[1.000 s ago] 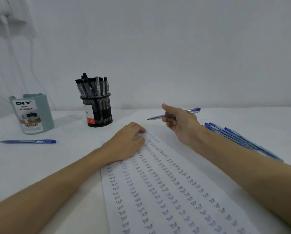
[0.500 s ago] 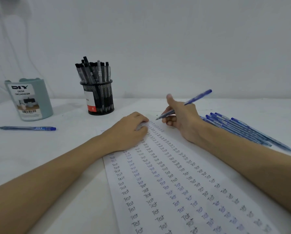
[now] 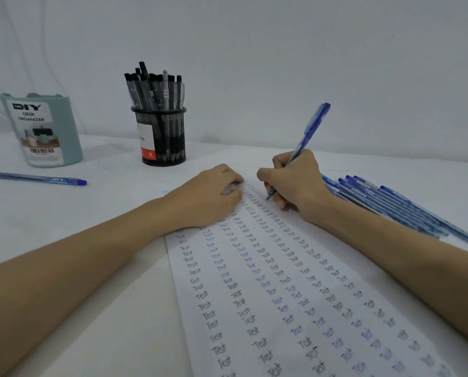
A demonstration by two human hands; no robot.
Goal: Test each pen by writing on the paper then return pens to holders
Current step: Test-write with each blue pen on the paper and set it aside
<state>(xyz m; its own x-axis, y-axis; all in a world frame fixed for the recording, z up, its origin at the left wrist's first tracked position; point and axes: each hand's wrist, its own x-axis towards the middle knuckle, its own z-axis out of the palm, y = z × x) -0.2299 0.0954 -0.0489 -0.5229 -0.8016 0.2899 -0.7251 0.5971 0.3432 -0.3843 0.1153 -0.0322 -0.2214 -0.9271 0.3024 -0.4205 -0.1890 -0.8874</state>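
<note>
Blue pen (image 3: 306, 134) now tip-down on paper (image 3: 254, 295), gripped by right hand (image 3: 295, 186); left hand (image 3: 213, 194) loosely curled, empty.

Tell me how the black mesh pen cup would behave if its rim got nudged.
The black mesh pen cup looks tall and narrow, and its black pens stand well above the rim, so it may tip. The mesh probably makes it light, so it might slide on the table.
</note>
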